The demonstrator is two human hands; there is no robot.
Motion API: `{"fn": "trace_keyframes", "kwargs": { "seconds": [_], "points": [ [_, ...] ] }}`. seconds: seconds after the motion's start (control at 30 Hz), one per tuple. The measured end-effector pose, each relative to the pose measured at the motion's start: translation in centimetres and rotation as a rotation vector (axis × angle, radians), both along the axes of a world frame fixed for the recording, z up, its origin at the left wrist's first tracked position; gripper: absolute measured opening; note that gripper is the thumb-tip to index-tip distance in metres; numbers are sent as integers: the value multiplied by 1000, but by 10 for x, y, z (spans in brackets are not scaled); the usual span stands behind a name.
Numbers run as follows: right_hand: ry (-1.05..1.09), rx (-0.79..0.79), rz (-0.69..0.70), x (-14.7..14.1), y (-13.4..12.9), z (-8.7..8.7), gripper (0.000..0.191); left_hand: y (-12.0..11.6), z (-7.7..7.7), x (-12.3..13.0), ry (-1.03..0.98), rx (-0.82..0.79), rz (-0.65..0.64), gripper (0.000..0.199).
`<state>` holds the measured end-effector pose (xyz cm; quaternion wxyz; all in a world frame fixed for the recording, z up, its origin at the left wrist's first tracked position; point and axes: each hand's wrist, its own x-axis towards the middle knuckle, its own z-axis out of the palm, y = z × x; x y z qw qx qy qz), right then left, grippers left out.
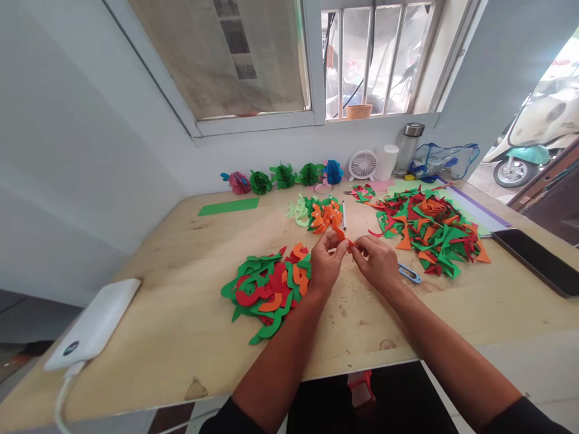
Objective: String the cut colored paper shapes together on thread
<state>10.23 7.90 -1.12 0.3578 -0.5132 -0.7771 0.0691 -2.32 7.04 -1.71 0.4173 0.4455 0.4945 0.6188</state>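
Observation:
Between my two hands, over the middle of the wooden table, is a small orange-red paper cutout (339, 233). My left hand (327, 259) pinches it near its lower end. The fingertips of my right hand (373, 258) close on its right edge. Left of my left hand lies a pile of curved green, red and orange paper cutouts (266, 289). Just beyond my hands are orange spotted paper pieces (326, 216) with green ones beside them. A blue utility knife (409, 273) lies by my right forearm, partly hidden by it.
A heap of paper scraps (434, 226) covers the right side, near a black phone (538, 259). A white power bank (94, 322) lies left. Along the wall stand folded paper figures (284, 175), a small fan (362, 164) and a glass bottle (408, 150). A pen (344, 215) lies beyond my hands.

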Motion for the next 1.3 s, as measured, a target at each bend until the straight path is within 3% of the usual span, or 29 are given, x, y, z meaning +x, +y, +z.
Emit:
{"fn": "trace_keyframes", "kwargs": {
  "seconds": [0.23, 0.53, 0.73, 0.93, 1.13, 1.3],
  "points": [
    [-131, 102, 19, -5, -4, -3, 19, 3, -2, 0, -17, -19, 36, 20],
    [105, -63, 126, -1, 0, 5, 23, 4, -4, -4, -2, -35, 6, 23],
    [399, -204, 75, 5, 7, 7, 23, -1, 2, -1, 67, -41, -169, 24],
    [456, -281, 104, 6, 10, 4, 23, -10, 16, 1, 154, -45, -296, 22],
    [498, -316, 105, 7, 13, 1, 24, -5, 9, 1, 44, -44, -330, 27],
    [468, -311, 90, 7, 12, 1, 22, -1, 6, 1, -89, -145, -293, 37]
  ]
}}
